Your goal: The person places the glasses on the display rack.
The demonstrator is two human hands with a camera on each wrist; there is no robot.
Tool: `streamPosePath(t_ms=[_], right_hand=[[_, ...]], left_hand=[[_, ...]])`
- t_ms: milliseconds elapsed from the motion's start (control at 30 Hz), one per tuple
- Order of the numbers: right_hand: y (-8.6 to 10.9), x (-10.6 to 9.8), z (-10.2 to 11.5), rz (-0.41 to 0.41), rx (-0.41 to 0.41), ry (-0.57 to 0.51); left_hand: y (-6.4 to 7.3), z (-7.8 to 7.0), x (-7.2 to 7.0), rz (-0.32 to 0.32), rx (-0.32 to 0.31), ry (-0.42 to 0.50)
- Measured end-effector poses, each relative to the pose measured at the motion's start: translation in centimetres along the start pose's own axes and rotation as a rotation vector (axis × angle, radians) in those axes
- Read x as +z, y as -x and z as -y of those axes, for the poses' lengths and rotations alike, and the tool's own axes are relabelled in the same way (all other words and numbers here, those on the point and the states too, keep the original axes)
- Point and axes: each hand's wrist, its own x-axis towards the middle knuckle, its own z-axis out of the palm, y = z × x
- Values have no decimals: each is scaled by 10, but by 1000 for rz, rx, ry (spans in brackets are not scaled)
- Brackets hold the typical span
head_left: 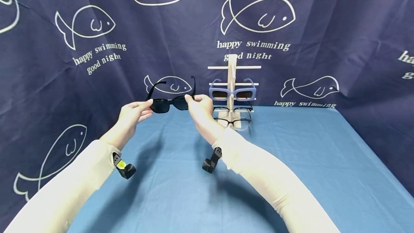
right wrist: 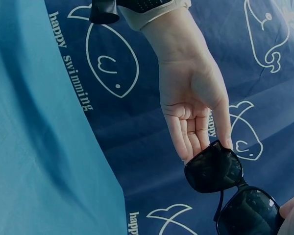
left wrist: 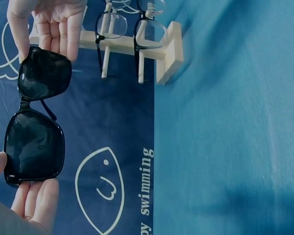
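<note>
A pair of black sunglasses [head_left: 161,105] is held up above the table's far left part, lenses facing the head camera and temples spread away. My left hand [head_left: 134,115] pinches one outer corner of the frame between thumb and fingers. At the opposite corner my right hand [head_left: 201,112] pinches the frame, thumb in front, as the right wrist view shows. Just right of that hand stands a wooden glasses rack [head_left: 231,78]. Blue-framed sunglasses [head_left: 223,94] sit on it, with black-rimmed eyeglasses [head_left: 240,112] and another clear-lensed pair [head_left: 240,123] below.
The rack's top peg [head_left: 247,67] carries no glasses. Blue cloth covers the table [head_left: 307,161], and its far edge meets a dark blue curtain [head_left: 181,39] printed with white fish. A black camera [head_left: 211,160] is strapped at the right wrist.
</note>
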Motion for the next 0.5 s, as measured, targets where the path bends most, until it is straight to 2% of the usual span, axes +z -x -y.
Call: streamPosePath(t_ms=[133, 300, 500], right_hand=[[-2, -1, 4, -4, -18, -7], [-4, -6, 12, -16, -67, -47], [-5, -13, 21, -23, -122, -52]], left_hand=[[-1, -1, 4, -21, 17, 30], [-2, -3, 13, -45, 78, 116], [-2, -8, 23, -57, 150, 174]])
